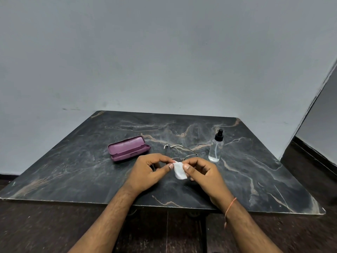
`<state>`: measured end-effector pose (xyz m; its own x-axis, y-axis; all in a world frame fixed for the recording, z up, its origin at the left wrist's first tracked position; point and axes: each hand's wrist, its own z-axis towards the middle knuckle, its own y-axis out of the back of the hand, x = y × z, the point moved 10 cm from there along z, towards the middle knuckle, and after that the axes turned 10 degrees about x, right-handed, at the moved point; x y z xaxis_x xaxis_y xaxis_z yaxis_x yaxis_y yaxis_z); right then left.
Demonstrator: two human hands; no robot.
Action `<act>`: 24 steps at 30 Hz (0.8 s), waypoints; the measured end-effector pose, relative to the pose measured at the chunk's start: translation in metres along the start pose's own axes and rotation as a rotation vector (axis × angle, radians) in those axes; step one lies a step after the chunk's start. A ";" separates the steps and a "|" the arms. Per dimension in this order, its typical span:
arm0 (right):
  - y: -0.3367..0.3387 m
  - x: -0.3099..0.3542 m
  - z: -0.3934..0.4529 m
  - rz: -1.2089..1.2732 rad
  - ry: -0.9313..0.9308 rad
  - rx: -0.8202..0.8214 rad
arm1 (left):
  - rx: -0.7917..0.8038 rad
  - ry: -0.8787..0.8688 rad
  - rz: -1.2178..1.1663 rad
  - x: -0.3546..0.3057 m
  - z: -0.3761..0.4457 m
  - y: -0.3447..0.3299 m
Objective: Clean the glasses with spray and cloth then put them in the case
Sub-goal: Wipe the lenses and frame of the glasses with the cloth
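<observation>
Your left hand [149,170] pinches the glasses [182,152] at the near left part of the frame, thumb and fingers curled around it. Your right hand [202,172] pinches the white cloth [179,170] between thumb and forefinger, and the cloth covers the near lens, so you cannot see that lens at all. The temple arms of the glasses point away from you toward the far side; whether their tips touch the table [73,170] cannot be told. The dark marble-patterned table carries two other things. To the left of your hands, a little farther off, the purple case [128,149] lies open, lid tilted back. To the right, just beyond your right hand, the clear spray bottle [216,147] with a black nozzle stands upright, close to the right temple arm but apart from it. A thin orange thread [230,207] circles your right wrist. A grey wall [164,52] rises behind the table.
</observation>
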<state>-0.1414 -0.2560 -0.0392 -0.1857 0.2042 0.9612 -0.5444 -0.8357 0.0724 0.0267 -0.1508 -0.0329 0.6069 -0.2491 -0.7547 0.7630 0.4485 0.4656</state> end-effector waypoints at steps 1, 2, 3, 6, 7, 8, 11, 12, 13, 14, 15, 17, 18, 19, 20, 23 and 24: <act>0.000 0.000 0.000 -0.010 0.008 0.005 | 0.005 -0.001 0.006 0.000 0.000 0.000; 0.000 -0.001 0.000 -0.015 0.013 0.009 | 0.009 -0.001 0.010 0.000 0.000 -0.001; 0.001 -0.003 0.000 -0.015 0.015 0.012 | 0.011 -0.002 0.010 0.000 0.000 -0.001; 0.002 -0.007 0.000 -0.024 0.005 0.014 | 0.009 -0.005 0.002 -0.001 0.001 -0.001; 0.003 -0.007 0.001 -0.021 0.002 0.009 | 0.007 -0.005 -0.001 0.000 0.001 -0.001; 0.004 -0.008 0.001 -0.015 0.001 0.002 | 0.003 -0.002 -0.003 0.001 0.001 -0.001; 0.009 -0.009 0.001 0.013 -0.001 -0.037 | -0.008 0.016 -0.013 0.005 0.000 0.000; 0.011 -0.009 0.001 0.024 -0.006 -0.051 | -0.009 0.018 -0.023 0.006 0.000 0.001; 0.014 -0.010 0.001 0.033 -0.012 -0.066 | -0.010 0.015 -0.038 0.005 0.001 0.001; 0.015 -0.010 0.001 0.042 -0.021 -0.077 | -0.015 0.009 -0.055 0.004 0.000 0.001; 0.016 -0.011 0.001 0.051 -0.031 -0.085 | -0.022 0.004 -0.065 0.003 0.000 0.002; 0.018 -0.013 0.001 0.086 -0.047 -0.104 | -0.038 0.009 -0.068 0.003 -0.001 0.004; 0.020 -0.015 0.001 0.112 -0.051 -0.120 | -0.044 0.019 -0.072 0.005 -0.001 0.004; 0.023 -0.016 0.001 0.132 -0.051 -0.143 | -0.050 0.030 -0.082 0.007 -0.002 0.004; 0.026 -0.017 0.000 0.150 -0.054 -0.167 | -0.056 0.038 -0.097 0.008 -0.002 0.004; 0.031 -0.019 -0.001 0.203 -0.070 -0.211 | -0.056 0.034 -0.113 0.007 -0.003 0.004; 0.031 -0.020 -0.001 0.218 -0.072 -0.215 | -0.050 0.034 -0.109 0.007 -0.003 0.004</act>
<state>-0.1559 -0.2856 -0.0563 -0.2628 -0.0113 0.9648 -0.6602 -0.7271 -0.1884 0.0330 -0.1483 -0.0376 0.5124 -0.2701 -0.8151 0.8115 0.4629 0.3567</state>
